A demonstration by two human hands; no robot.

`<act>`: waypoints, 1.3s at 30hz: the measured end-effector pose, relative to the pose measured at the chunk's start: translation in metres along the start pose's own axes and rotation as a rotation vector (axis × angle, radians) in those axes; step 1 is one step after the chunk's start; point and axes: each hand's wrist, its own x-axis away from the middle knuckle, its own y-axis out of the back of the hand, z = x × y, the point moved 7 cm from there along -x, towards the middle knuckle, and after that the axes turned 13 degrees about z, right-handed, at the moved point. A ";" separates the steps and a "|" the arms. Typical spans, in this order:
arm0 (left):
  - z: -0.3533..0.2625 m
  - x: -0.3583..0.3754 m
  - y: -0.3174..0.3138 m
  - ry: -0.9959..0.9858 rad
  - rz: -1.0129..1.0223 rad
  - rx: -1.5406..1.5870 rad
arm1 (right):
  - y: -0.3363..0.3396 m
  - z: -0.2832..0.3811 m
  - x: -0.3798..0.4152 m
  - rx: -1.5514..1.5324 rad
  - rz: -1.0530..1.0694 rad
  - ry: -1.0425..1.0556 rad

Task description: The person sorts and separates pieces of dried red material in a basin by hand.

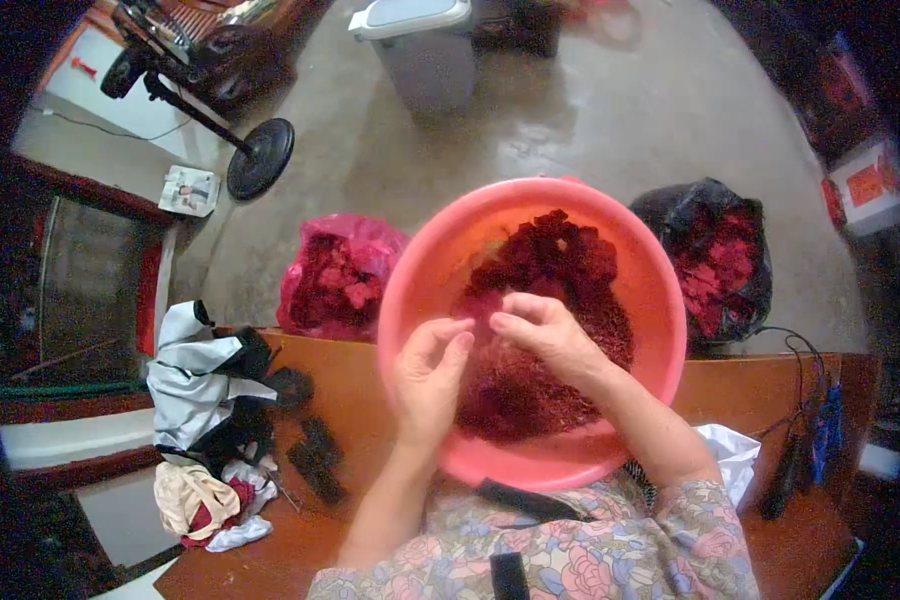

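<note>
A large pink plastic basin (535, 467) rests against my lap. Inside it lie dark red, ruffled clumps (560, 250) toward the far side and finer, crumbly-looking red pieces (530, 395) nearer me. Over the basin's middle, my left hand (432, 362) is closed with thumb and forefinger nearly meeting. My right hand (540, 332) pinches close beside it, the fingertips a small gap apart. A dark pinkish-red bit seems to lie between the two hands, but it blends into the heap and I cannot make it out.
A pink bag (340, 275) and a black bag (715, 260) of red clumps flank the basin. Clothes (195, 375) and crumpled cloths (200, 500) lie left on the wooden surface (240, 560). Beyond stand a grey lidded bin (420, 65) and a fan base (260, 160). Cables (805, 370) hang right.
</note>
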 end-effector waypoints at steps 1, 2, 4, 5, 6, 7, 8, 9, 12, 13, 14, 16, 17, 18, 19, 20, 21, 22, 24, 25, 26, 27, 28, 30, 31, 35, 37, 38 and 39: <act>0.000 0.000 0.000 -0.010 -0.004 0.007 | 0.000 -0.001 0.000 -0.018 -0.001 -0.001; 0.000 0.000 0.000 -0.020 -0.003 0.009 | -0.001 -0.003 0.000 -0.035 -0.002 -0.001; 0.001 -0.001 0.001 -0.038 0.001 0.014 | -0.003 -0.004 0.000 -0.058 0.000 -0.004; -0.001 0.000 0.001 -0.045 -0.007 -0.024 | -0.004 -0.004 0.000 -0.063 0.005 -0.008; -0.004 0.000 0.001 -0.051 -0.015 -0.062 | -0.005 -0.004 0.000 -0.069 0.009 -0.011; -0.007 0.001 0.002 -0.058 -0.024 -0.100 | -0.006 -0.005 0.000 -0.083 0.015 -0.009; -0.005 0.000 0.003 -0.085 -0.028 -0.112 | -0.008 -0.006 -0.001 -0.096 0.021 -0.006; -0.001 -0.001 0.006 -0.111 -0.032 -0.123 | -0.009 -0.007 -0.001 -0.110 0.027 -0.004; -0.002 -0.001 0.007 -0.191 -0.040 -0.154 | -0.013 -0.004 0.000 -0.126 0.039 0.004; -0.004 -0.001 0.007 -0.217 -0.042 -0.163 | -0.013 -0.003 0.000 -0.124 0.040 0.009; -0.001 -0.002 0.005 -0.144 -0.026 -0.071 | -0.014 -0.003 0.000 -0.122 0.042 0.014; -0.001 0.000 -0.001 0.004 0.005 0.110 | -0.015 -0.003 0.000 -0.120 0.046 0.018; 0.001 0.000 0.002 0.016 -0.012 0.058 | -0.015 -0.003 0.001 -0.120 0.049 0.017; 0.005 0.001 0.005 0.027 -0.030 0.005 | -0.016 -0.002 0.001 -0.120 0.052 0.016; 0.007 0.001 0.008 0.039 -0.048 -0.048 | -0.015 0.000 0.001 -0.096 0.034 0.036; 0.006 0.001 0.006 0.028 -0.041 -0.029 | -0.015 0.003 0.001 -0.072 0.016 0.057; 0.002 0.002 0.004 0.017 -0.034 -0.010 | -0.015 0.005 0.001 -0.048 -0.002 0.077; 0.000 0.002 0.002 0.006 -0.027 0.009 | -0.014 0.006 0.001 -0.024 -0.008 0.085; -0.003 0.003 0.000 -0.026 -0.018 -0.011 | -0.012 0.007 0.001 0.021 -0.020 0.100; -0.004 0.003 -0.001 -0.042 -0.014 -0.022 | -0.010 0.004 0.001 0.033 -0.011 0.085; -0.006 0.002 -0.001 -0.072 -0.021 -0.050 | -0.008 0.000 0.001 0.044 -0.001 0.070; -0.009 0.002 -0.002 -0.103 -0.029 -0.079 | -0.007 -0.003 0.001 0.055 0.010 0.056; -0.012 0.002 -0.002 -0.134 -0.037 -0.107 | -0.007 -0.003 0.000 0.048 0.009 0.064; -0.008 0.002 0.000 -0.101 -0.037 -0.121 | -0.008 -0.002 0.000 0.034 0.009 0.081; -0.007 0.002 0.000 -0.085 -0.036 -0.127 | -0.009 0.000 -0.001 0.013 -0.003 0.090; -0.010 0.002 -0.002 -0.091 -0.027 -0.153 | -0.008 0.004 -0.001 0.070 -0.022 0.089; -0.010 0.001 -0.004 -0.070 -0.017 -0.187 | -0.005 0.003 -0.001 0.106 -0.005 0.060; -0.010 0.001 -0.003 -0.088 -0.025 -0.210 | -0.004 0.002 0.000 0.093 0.010 0.042; -0.010 0.001 -0.002 -0.107 -0.033 -0.232 | -0.004 0.001 0.000 0.080 0.026 0.024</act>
